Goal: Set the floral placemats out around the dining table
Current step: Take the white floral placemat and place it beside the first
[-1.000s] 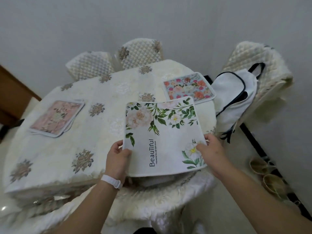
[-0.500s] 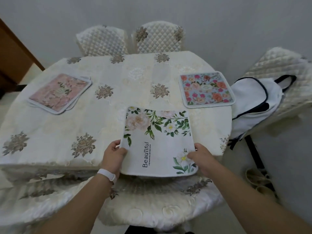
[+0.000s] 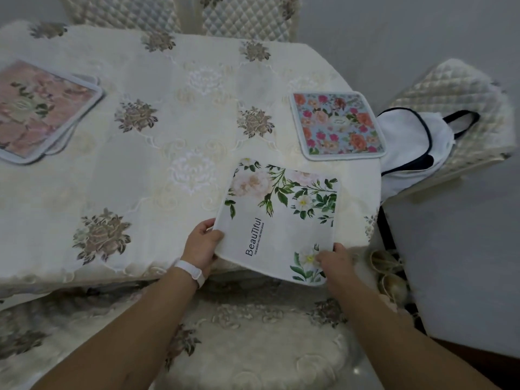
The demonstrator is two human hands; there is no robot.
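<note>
A white placemat (image 3: pixel 284 218) with green leaves, pale flowers and the word "BeauTiful" lies at the near right edge of the dining table (image 3: pixel 157 153), its near corner hanging over the edge. My left hand (image 3: pixel 203 244) grips its near left corner. My right hand (image 3: pixel 333 258) pinches its near right corner. A blue placemat (image 3: pixel 336 125) with pink and orange roses lies flat further back on the right. A small stack of pink floral placemats (image 3: pixel 39 111) sits at the table's left side.
A cream embroidered cloth covers the table. Quilted chairs (image 3: pixel 244 15) stand at the far side; another (image 3: pixel 455 108) on the right holds a white bag (image 3: pixel 408 147). A fluffy chair seat (image 3: pixel 253 342) lies below my arms. Shoes (image 3: pixel 389 274) lie on the floor.
The white placemat has come down from being lifted and tilted onto the table and has shifted right, turning slightly. The view has dropped lower and closer to the table.
</note>
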